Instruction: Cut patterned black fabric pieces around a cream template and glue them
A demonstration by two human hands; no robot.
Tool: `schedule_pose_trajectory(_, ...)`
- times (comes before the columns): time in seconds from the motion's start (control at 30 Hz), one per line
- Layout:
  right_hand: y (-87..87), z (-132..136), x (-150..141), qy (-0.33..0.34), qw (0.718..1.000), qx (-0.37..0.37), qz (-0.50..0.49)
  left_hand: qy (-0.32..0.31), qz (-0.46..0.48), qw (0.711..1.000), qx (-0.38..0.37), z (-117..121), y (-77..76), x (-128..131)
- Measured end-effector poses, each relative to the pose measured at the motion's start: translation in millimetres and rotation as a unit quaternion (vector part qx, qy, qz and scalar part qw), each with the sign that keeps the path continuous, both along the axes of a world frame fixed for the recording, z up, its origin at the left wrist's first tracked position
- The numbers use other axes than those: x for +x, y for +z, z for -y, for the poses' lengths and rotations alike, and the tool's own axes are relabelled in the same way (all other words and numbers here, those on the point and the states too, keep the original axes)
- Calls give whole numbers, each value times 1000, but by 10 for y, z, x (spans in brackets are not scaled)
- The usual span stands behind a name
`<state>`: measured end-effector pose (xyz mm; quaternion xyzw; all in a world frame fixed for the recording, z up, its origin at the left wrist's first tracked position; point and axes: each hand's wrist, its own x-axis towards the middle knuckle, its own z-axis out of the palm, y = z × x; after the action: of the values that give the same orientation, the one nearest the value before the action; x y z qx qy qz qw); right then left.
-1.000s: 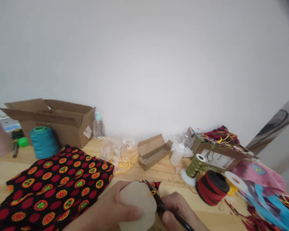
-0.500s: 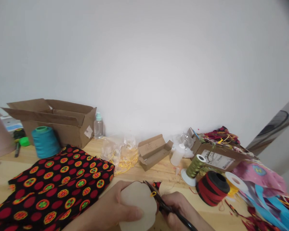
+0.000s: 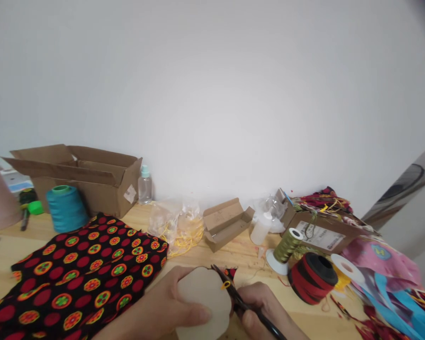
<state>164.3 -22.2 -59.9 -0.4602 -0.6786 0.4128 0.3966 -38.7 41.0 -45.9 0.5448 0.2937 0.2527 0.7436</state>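
Observation:
My left hand (image 3: 179, 304) grips a beige, scallop-edged flat piece (image 3: 204, 295), thumb pressed on its face. Fingers beneath the piece are hidden. In my right hand (image 3: 260, 307) is a pair of black-handled scissors (image 3: 239, 302), its blades lying along the piece's upper right edge. A small yellow loop (image 3: 226, 284) sits at that edge by the blades. Just beyond them a scrap of patterned cloth (image 3: 230, 272) sticks out. Left of my hands lies a black cloth with red and green flower prints (image 3: 88, 283).
A large open cardboard box (image 3: 81, 182) stands at the back left behind a teal thread cone (image 3: 66, 208). Farther right are a small open box (image 3: 228, 224), a squeeze bottle (image 3: 261, 227), a green thread spool (image 3: 286, 245), a red-black ribbon roll (image 3: 313, 277) and a scrap-filled box (image 3: 318, 229).
Almost nothing differs. The scissors' handle and my right hand have shifted very slightly to the left; the left hand keeps its hold on the beige piece.

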Motion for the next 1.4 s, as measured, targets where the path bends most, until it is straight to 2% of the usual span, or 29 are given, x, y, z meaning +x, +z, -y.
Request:
schedule_pose_trajectory(0.13, 19, -65, 85, 40, 998, -21, 52, -26, 18, 999, 3, -11, -20, -8)
schedule_pose_trajectory(0.27, 15, -58, 233, -7, 992, 6, 129, -34, 9, 999, -6, -31, -22, -9)
schedule_pose_trajectory(0.43, 69, -43, 333, -47, 980, 79, 178, 9, -13, 1000, 3, -28, 12, -23)
schedule_pose_trajectory(0.5, 108, -69, 338, -53, 980, 82, 173, 18, -16, 1000, 0, -23, 21, -26)
schedule_pose_trajectory(0.63, 182, -142, 363, -22, 977, 61, 205, 28, -21, 999, 18, -40, -11, -17)
schedule_pose_trajectory(0.73, 239, -156, 412, -33, 960, 34, 277, 33, -8, 999, 34, -75, -54, -9)
schedule_pose_trajectory(0.87, 313, -106, 398, -88, 923, -15, 375, 62, 10, 998, 18, -93, -70, -2)
schedule_pose_trajectory(1.0, 323, -59, 332, -91, 900, -7, 427, 98, 20, 995, -12, -66, -29, 16)
schedule_pose_trajectory(1.1, 284, -70, 366, -91, 926, 30, 364, 107, 38, 993, -33, -51, 20, 38)
schedule_pose_trajectory(1.17, 245, -109, 392, -99, 957, 46, 269, 119, 51, 990, -49, -50, 43, 46)
schedule_pose_trajectory(1.23, 188, -167, 363, -102, 981, 26, 164, 144, 61, 986, -62, -55, 48, 43)
schedule_pose_trajectory(1.33, 37, -261, 200, -39, 999, -32, 2, 158, 77, 982, -62, -69, 32, 19)
schedule_pose_trajectory(1.4, -101, -310, 78, 38, 995, -28, -82, 159, 93, 981, -54, -77, 19, 1)
